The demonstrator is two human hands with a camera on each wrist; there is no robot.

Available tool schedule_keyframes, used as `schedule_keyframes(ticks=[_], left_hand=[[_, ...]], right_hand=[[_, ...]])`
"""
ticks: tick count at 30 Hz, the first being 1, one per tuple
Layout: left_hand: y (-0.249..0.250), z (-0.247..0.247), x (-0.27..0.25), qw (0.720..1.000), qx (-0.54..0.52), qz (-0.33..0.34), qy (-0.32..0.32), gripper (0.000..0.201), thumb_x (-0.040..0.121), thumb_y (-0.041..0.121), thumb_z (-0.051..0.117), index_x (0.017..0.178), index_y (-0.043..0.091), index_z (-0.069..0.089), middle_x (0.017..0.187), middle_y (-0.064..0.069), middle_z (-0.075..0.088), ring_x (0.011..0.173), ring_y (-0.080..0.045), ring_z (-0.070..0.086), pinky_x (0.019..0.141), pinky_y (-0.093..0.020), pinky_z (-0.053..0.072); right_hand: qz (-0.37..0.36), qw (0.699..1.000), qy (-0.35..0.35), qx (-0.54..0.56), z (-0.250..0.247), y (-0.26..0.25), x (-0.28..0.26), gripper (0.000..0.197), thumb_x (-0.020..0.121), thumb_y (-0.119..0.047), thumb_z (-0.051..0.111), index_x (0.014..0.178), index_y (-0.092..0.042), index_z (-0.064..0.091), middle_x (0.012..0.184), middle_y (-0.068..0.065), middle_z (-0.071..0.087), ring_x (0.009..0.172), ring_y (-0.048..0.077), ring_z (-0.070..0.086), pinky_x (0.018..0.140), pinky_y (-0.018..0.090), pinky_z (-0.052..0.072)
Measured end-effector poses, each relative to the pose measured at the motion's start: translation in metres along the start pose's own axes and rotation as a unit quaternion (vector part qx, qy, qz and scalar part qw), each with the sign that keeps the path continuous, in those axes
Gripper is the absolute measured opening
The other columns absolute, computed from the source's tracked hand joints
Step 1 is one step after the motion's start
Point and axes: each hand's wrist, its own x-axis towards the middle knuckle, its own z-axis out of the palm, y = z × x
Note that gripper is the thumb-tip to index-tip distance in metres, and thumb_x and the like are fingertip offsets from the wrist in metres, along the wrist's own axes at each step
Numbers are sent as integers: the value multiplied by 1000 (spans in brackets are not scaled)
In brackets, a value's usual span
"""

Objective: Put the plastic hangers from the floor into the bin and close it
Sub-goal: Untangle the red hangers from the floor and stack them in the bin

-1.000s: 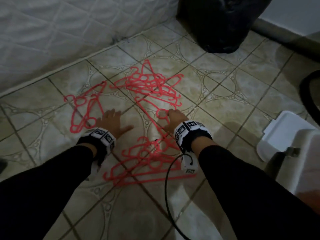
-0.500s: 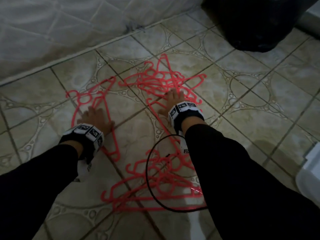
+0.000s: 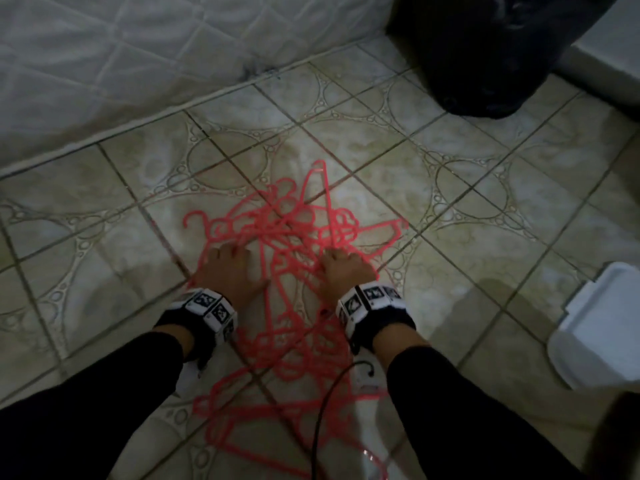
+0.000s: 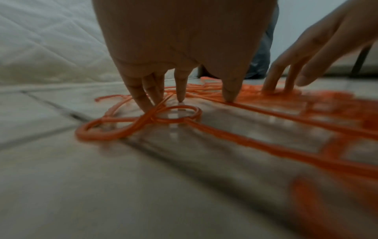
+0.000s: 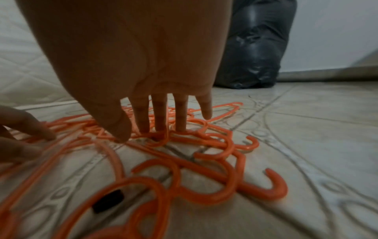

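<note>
- Nearest us, at the lower middle of the head view, the plastic hangers (image 3: 294,341) lie tangled on the tiled floor (image 3: 450,209) between our black sleeves.
- Our left hand (image 3: 230,271) presses straight, spread fingers on the tangle, gripping nothing.
- Our right hand (image 3: 346,268) does likewise.
- At the right edge sits the white bin (image 3: 602,327).
- Farthest, upper right, stands a black bag (image 3: 491,57); upper left, a quilted mattress (image 3: 138,64).

— What is the person wearing?
— Long black sleeves (image 3: 86,420) reach both wrists. Each wrist carries a black band (image 3: 381,322) ringed with white blocks (image 3: 211,306) bearing black square markers.
— Any wiring?
— A thin black cable (image 3: 322,403) loops beside the right wrist.
</note>
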Motion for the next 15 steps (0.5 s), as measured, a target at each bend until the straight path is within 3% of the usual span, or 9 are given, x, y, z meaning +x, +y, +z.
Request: schedule_keyframes(ticks=[2, 5, 8, 10, 12, 13, 15], left_hand=[[18, 0, -11, 996, -86, 11, -2, 84, 71, 69, 41, 122, 5, 58, 128, -20, 55, 124, -36, 45, 106, -40, 33], [33, -8, -27, 984, -177, -6, -19, 51, 87, 35, 63, 125, 3, 56, 127, -21, 54, 122, -32, 47, 100, -32, 33], [26, -18, -33, 977, -210, -27, 3, 36, 86, 21, 65, 119, 5, 61, 121, -18, 58, 110, -31, 55, 91, -33, 39], [18, -29, -38, 983, -183, -31, 0, 44, 84, 31, 69, 120, 9, 58, 123, -14, 58, 110, -30, 56, 92, -33, 42], [10, -34, -47, 993, -108, 7, -35, 73, 70, 55, 74, 127, 14, 53, 129, -11, 53, 117, -30, 51, 98, -37, 42], [8, -34, -56, 996, -60, 53, -45, 90, 60, 69, 73, 131, 17, 50, 131, -10, 50, 119, -31, 50, 98, -39, 42], [3, -19, -72, 982, 46, 175, -57, 116, 46, 90, 53, 136, 18, 45, 134, -12, 51, 117, -35, 55, 91, -47, 47]], right_hand=[[-30, 998, -30, 40, -5, 5, -17, 47, 96, -32, 45, 140, -19, 42, 141, 9, 45, 124, 33, 46, 100, 37, 38], [-26, 990, -56, 129, -22, 18, -32, 34, 90, -17, 56, 124, -17, 60, 129, 9, 58, 116, 28, 56, 93, 29, 44], [126, 976, 3, 179, -20, 39, -40, 35, 87, -19, 60, 121, -11, 61, 124, 16, 58, 111, 32, 56, 91, 33, 46], [218, 962, -10, 162, -5, 49, -47, 56, 86, -30, 60, 135, -8, 44, 136, 18, 44, 122, 36, 45, 99, 38, 40], [256, 957, -50, 129, 9, 54, -53, 79, 86, -39, 61, 146, -6, 22, 149, 18, 25, 134, 37, 30, 107, 43, 30], [264, 953, -48, 140, 11, 52, -53, 85, 87, -41, 61, 148, -6, 13, 154, 16, 15, 139, 35, 21, 110, 45, 27], [254, 953, -28, 165, 6, 49, -49, 89, 88, -45, 56, 151, -11, 3, 159, 6, 2, 145, 30, 7, 114, 49, 20]])
